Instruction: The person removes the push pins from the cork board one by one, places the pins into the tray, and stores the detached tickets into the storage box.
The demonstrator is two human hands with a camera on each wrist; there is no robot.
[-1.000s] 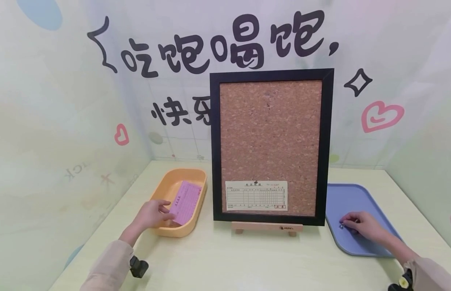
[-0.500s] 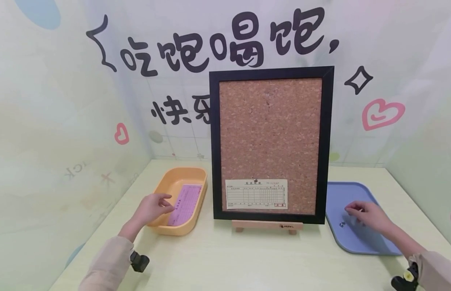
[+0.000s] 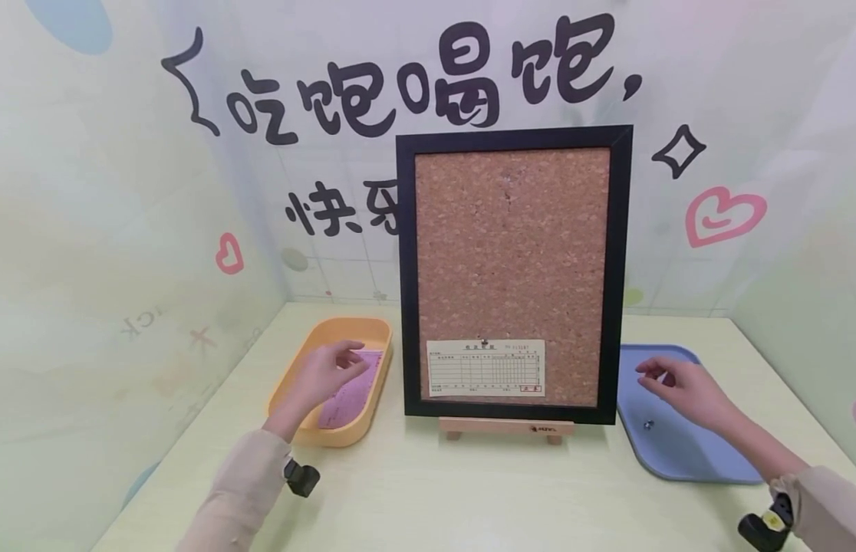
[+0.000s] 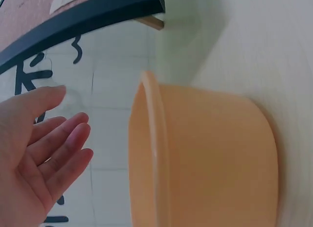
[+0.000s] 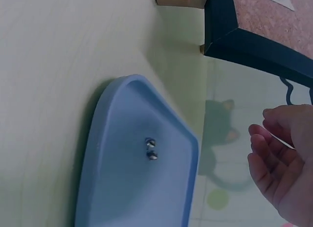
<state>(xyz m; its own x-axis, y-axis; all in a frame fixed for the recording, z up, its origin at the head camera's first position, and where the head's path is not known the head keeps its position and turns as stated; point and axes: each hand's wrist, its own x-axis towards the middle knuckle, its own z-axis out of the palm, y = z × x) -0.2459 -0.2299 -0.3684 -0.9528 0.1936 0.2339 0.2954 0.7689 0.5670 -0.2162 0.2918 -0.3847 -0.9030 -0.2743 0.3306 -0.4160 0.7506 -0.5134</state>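
Here, pink paper [image 3: 353, 397] and probably pins [image 5: 151, 155] lie below the hands [image 3: 324, 374] [image 3: 693, 392].

The corkboard [image 3: 508, 253] is reddish brown with fine dark flecking, its frame [image 3: 409, 276] plain black and its easel [image 3: 490, 426] pale wood; the cream form [image 3: 486, 369] carries a dark printed grid and a red-outlined box. The bin [image 4: 215, 153] is solid orange, the slip [image 3: 355, 395] purple with faint darker print, the tray [image 3: 666, 460] solid blue, and the push pins [image 5: 150, 143] silver. The tabletop [image 3: 469, 498] is pale yellow-green, the sleeves [image 3: 241, 479] beige, the wrist cameras [image 3: 302, 478] black, and the wall [image 3: 324, 268] off-white with black Chinese lettering, pink hearts and a black four-pointed star outline.
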